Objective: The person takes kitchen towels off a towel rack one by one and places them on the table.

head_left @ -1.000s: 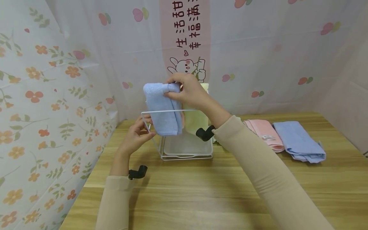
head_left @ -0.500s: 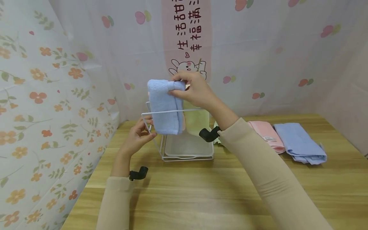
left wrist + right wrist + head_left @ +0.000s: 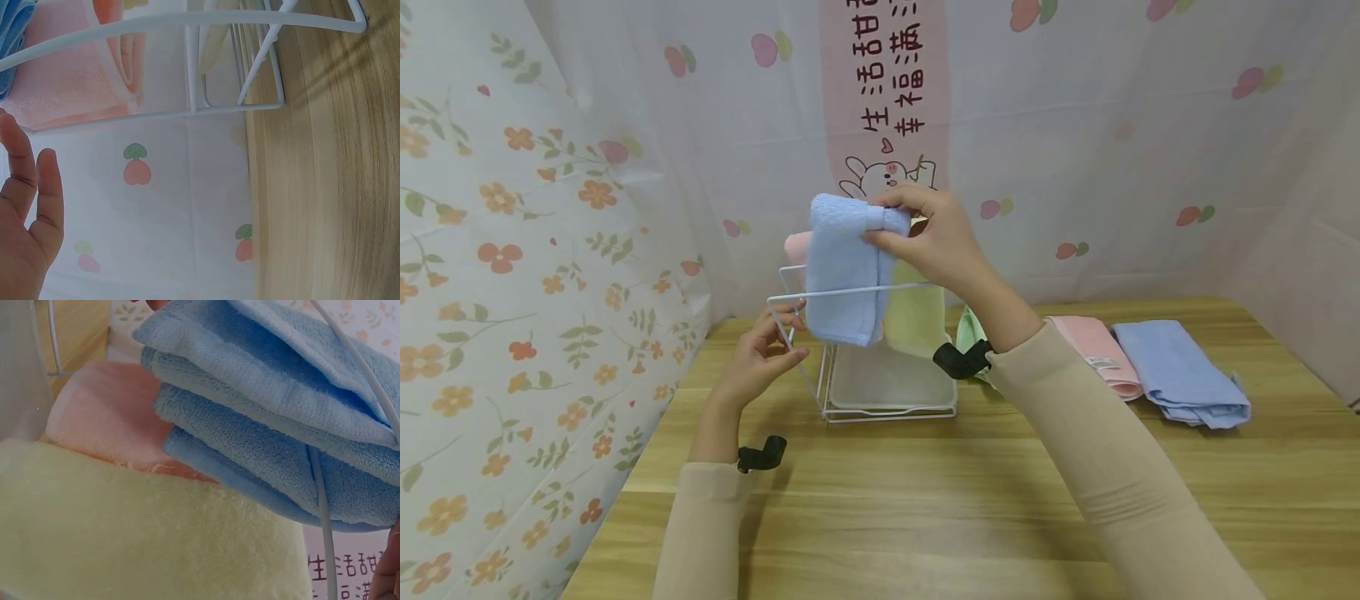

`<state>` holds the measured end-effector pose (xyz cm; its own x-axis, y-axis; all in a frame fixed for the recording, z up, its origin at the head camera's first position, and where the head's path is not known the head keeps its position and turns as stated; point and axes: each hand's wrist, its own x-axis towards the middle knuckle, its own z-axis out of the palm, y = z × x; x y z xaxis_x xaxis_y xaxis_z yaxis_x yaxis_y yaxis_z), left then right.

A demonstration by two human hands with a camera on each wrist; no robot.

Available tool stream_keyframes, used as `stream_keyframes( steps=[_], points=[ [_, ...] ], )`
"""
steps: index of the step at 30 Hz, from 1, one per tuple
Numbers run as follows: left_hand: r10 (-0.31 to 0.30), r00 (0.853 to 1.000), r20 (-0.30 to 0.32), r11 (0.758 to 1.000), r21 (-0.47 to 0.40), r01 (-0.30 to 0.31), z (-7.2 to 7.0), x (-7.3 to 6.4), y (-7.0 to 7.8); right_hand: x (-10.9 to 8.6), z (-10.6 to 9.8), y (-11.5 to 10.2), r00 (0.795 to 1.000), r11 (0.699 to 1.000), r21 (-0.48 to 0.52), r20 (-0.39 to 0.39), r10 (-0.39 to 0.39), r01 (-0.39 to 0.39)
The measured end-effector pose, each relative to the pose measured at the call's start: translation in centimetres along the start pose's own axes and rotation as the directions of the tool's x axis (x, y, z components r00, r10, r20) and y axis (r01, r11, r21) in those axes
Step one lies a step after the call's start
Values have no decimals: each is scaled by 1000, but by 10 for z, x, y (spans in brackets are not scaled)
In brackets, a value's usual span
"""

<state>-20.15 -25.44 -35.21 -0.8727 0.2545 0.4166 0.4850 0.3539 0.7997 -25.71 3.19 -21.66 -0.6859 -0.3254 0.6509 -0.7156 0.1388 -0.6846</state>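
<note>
The blue towel [image 3: 842, 262] is in the upper middle of the head view, pinched at its upper right corner between the right hand's [image 3: 942, 237] thumb and fingers. Its body lies left of and below that grip, long axis near upright, behind the front wire of the white wire rack [image 3: 219, 17]. The right hand is the nearer; the left hand [image 3: 760, 357] sits lower left beside the rack's upright, fingers loosely bent and parted, contact unclear. The backdrop [image 3: 1075, 150] reads 生活甜 and 幸福满, cut off at the top edge. A pink towel [image 3: 1082, 337] at right carries a label [image 3: 1103, 363] too small to read.
</note>
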Motion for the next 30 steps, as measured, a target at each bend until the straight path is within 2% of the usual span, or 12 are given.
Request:
stream_keyframes(
  steps=[6, 12, 18, 24, 30],
  points=[
    [11, 1000, 8, 1000, 14, -11, -2, -1, -2, -8, -5, 5, 998, 999, 52, -62, 2, 2],
    [-3, 1000, 21, 1000, 19, 3, -2, 0, -1, -14, -8, 9, 991, 994, 105, -135, -9, 23],
    [-10, 1000, 21, 1000, 17, 10, -2, 0, 0, -20, -13, 12, 972, 995, 86, -230, -39, 60],
    [5, 1000, 15, 1000, 14, -5, -1, 1, -1, -24, -21, 14, 949, 985, 131, -308, -69, 114],
    [-2, 1000, 11, 1000, 10, 2, -1, 1, -1, -30, -28, 17, 929, 976, 180, -366, -49, 122]
  ],
)
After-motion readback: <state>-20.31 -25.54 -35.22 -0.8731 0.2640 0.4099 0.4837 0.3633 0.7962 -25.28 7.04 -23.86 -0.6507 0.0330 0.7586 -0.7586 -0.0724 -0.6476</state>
